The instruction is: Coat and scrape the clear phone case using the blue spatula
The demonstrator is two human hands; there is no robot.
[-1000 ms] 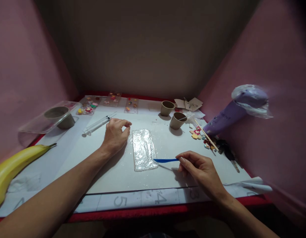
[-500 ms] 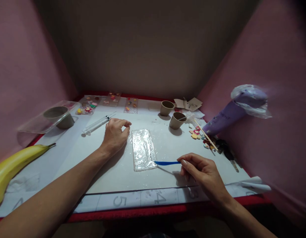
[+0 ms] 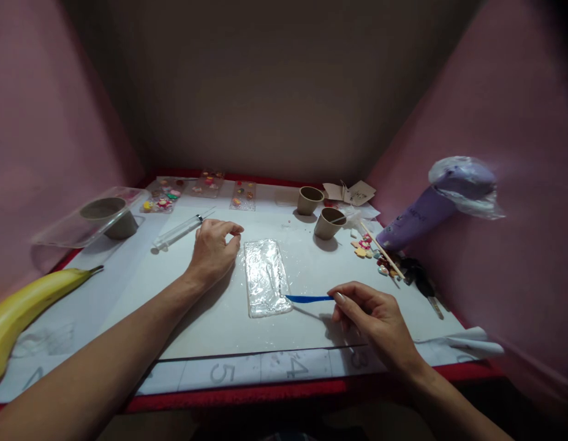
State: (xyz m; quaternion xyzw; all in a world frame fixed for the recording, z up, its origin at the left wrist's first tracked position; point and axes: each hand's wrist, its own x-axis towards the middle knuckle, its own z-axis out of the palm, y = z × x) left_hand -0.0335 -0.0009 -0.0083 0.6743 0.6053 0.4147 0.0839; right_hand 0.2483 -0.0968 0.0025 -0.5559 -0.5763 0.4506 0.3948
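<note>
My right hand (image 3: 373,321) pinches a slim blue plastic knife (image 3: 309,299) between thumb and fingers. The knife points left, its tip at the lower right edge of a clear phone case (image 3: 266,278) coated with something glossy and transparent; whether the tip touches it I cannot tell. My left hand (image 3: 215,248) rests on the white board (image 3: 210,327) just left of the case, holding nothing, with thumb and index finger slightly apart. Beside that hand, on its far left side, lies a clear syringe (image 3: 177,234).
Two brown cups (image 3: 329,223) stand behind the case. Small charms (image 3: 364,246), a wooden stick (image 3: 382,251), keys (image 3: 433,303) and a purple bag (image 3: 415,214) line the right. At left are a banana (image 3: 40,291) and a clear container (image 3: 63,229). Decorated clear pieces (image 3: 242,195) lie at the back.
My right hand has shifted very slightly left and up with the blue plastic knife. My left hand has stayed in place.
</note>
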